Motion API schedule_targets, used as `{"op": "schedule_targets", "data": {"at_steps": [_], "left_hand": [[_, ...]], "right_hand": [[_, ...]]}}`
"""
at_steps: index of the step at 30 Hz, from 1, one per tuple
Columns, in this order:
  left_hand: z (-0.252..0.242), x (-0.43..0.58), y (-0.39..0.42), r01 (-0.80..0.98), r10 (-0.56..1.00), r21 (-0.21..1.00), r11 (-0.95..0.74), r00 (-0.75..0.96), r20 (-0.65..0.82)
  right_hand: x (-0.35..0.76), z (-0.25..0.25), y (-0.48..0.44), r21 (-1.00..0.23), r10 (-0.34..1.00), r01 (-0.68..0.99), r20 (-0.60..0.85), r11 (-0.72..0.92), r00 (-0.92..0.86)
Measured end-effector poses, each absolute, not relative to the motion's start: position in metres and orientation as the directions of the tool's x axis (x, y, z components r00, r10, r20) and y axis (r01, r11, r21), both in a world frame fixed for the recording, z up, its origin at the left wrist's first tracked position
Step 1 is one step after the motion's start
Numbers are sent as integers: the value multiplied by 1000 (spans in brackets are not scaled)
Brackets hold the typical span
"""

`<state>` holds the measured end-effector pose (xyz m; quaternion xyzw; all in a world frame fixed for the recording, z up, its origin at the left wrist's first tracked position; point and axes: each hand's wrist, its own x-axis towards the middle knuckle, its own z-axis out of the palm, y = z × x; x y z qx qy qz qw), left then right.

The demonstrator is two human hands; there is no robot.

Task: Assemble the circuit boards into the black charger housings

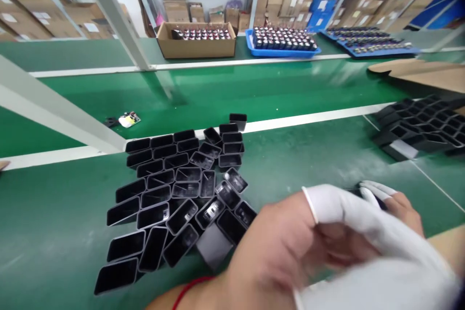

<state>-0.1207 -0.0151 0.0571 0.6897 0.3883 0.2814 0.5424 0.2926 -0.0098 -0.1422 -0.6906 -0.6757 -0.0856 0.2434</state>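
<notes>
My left hand [283,247], blurred and close to the camera, reaches in from the bottom with a red cord [189,290] at the wrist. White covers sit on its fingers, which are curled with the tips drawn together; whatever lies between them is hidden. Beyond it, my right hand [403,208] also wears white finger covers and is bent around a black plastic piece [379,202], mostly hidden. Left of my hands, many black open-topped plastic cases [156,198] stand grouped on the green bench [290,164]. One grey-sided case [214,247] leans near my left forearm.
More black cases [428,121] stand at the right by a cardboard sheet [421,75]. A white post [58,106] rises at left, near a small circuit board [130,119]. Behind are a carton [196,48] and blue trays [283,52] of parts.
</notes>
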Motion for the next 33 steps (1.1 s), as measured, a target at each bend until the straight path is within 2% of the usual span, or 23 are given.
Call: {"op": "schedule_targets", "data": {"at_steps": [3, 4, 5, 6, 7, 11, 16, 19, 23, 25, 27, 29, 31, 33], "left_hand": [[59, -130, -8, 451, 889, 850, -271, 457, 41], [55, -139, -8, 601, 908, 719, -350, 407, 101], [49, -150, -10, 730, 900, 535, -426, 403, 166], [43, -160, -15, 779, 877, 404, -479, 446, 181], [36, -169, -20, 804, 871, 338, -489, 466, 154], [11, -163, -46, 846, 875, 233, -479, 481, 56], [-15, -119, -50, 906, 912, 108, -409, 409, 24], [-18, -106, -44, 910, 915, 100, -403, 404, 17], [-19, -80, -43, 819, 858, 262, -510, 506, 88], [-28, -58, -42, 710, 769, 328, -623, 632, 95], [-44, -36, -36, 610, 678, 334, -718, 721, 140], [-65, -20, -28, 596, 667, 322, -735, 720, 189], [-85, -12, -20, 586, 656, 308, -749, 721, 223], [-102, -9, -16, 564, 638, 324, -760, 741, 208]], "right_hand": [[296, -144, -12, -208, 887, 976, 461, 62, 42], [296, -144, -12, -210, 885, 975, 464, 69, 37], [296, -144, -12, -213, 883, 974, 468, 75, 35], [296, -144, -12, -217, 882, 973, 471, 80, 33], [295, -144, -12, -222, 881, 972, 472, 84, 31], [294, -142, -12, -239, 882, 966, 471, 101, 25], [295, -144, -11, -272, 875, 954, 484, 125, 24], [295, -146, -10, -301, 866, 943, 499, 142, 29], [295, -150, -13, -368, 871, 916, 490, 161, 43], [294, -147, -15, -394, 873, 916, 469, 72, 133], [288, -137, -10, -398, 842, 915, 469, -66, 265], [271, -117, 5, -383, 805, 919, 514, -93, 295], [240, -89, 32, -363, 809, 928, 568, 82, 151], [194, -60, 68, -341, 805, 871, 586, 352, -96]]}}
